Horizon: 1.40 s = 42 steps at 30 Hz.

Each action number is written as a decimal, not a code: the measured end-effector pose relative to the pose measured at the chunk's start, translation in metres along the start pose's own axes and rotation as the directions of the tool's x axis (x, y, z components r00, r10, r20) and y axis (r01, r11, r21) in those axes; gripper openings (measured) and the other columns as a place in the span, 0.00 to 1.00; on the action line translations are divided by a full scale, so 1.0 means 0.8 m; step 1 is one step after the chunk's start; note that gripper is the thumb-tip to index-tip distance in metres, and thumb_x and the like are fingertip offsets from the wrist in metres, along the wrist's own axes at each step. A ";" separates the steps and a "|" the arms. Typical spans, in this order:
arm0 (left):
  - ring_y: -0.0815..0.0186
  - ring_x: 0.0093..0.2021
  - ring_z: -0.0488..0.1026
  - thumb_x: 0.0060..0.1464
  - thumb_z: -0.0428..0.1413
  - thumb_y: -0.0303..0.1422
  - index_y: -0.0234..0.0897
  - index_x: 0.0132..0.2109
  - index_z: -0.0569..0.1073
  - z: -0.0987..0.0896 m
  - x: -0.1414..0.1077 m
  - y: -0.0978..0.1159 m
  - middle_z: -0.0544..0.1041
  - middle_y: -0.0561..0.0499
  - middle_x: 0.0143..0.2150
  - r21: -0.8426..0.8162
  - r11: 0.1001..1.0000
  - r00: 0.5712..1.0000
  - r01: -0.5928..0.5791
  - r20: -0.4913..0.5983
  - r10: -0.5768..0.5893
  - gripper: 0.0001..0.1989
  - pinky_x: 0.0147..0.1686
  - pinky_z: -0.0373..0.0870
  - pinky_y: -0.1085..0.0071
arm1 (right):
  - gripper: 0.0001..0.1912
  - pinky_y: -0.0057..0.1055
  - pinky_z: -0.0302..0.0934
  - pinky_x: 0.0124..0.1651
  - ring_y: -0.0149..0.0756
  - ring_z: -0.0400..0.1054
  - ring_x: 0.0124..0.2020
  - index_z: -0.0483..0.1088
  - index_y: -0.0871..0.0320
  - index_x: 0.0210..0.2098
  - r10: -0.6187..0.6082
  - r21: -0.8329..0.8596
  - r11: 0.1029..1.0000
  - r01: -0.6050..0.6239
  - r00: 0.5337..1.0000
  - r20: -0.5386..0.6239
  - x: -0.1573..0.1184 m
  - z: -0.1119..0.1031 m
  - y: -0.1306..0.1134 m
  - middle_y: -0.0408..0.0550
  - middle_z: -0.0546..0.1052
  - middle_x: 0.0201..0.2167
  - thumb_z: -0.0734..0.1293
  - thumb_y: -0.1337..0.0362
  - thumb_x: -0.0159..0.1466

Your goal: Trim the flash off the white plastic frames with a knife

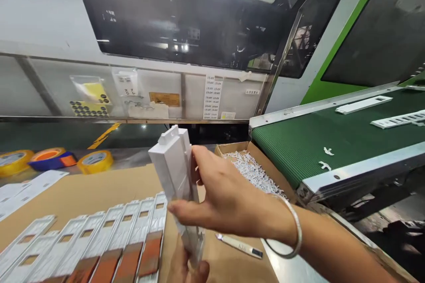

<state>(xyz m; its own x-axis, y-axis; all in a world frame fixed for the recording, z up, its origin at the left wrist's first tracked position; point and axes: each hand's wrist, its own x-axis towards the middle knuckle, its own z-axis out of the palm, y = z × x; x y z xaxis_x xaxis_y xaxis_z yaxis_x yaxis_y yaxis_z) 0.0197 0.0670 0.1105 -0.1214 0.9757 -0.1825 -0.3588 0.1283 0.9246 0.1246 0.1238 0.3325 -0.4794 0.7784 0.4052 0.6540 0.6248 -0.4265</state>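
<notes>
White moulded plastic parts (172, 163): right hand (232, 208) wrapped around middle, left hand (190, 267) closed on bottom end.

From here I count two slotted white strips (363, 104) and two small white scraps (328, 151) on the green conveyor belt (299, 150); left of it, three rolls of adhesive tape (95, 162) and seven white plastic frames (116, 225) (overlap makes that last count shaky).

The right arm (332, 243) reached in from the lower right, its hand (229, 199) curled in a grip, the left hand (189, 265) low and partly out of view.
</notes>
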 end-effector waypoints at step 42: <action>0.76 0.15 0.59 0.63 0.34 0.45 0.36 0.35 0.73 -0.092 -0.085 0.059 0.61 0.57 0.18 -0.865 0.461 0.976 0.200 0.134 -0.171 0.27 0.18 0.59 0.79 | 0.22 0.23 0.46 0.22 0.26 0.55 0.18 0.56 0.56 0.20 0.451 0.332 0.832 -0.445 0.890 0.063 -0.290 0.211 -0.095 0.37 0.61 0.16 0.53 0.56 0.69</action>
<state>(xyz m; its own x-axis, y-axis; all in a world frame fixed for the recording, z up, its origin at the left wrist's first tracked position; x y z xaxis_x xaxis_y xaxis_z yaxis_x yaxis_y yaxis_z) -0.0574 -0.0063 0.1420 0.0671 0.9543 -0.2911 -0.9899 0.1002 0.1001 0.0871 -0.0941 0.1348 -0.1689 0.9786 0.1174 0.5633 0.1936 -0.8032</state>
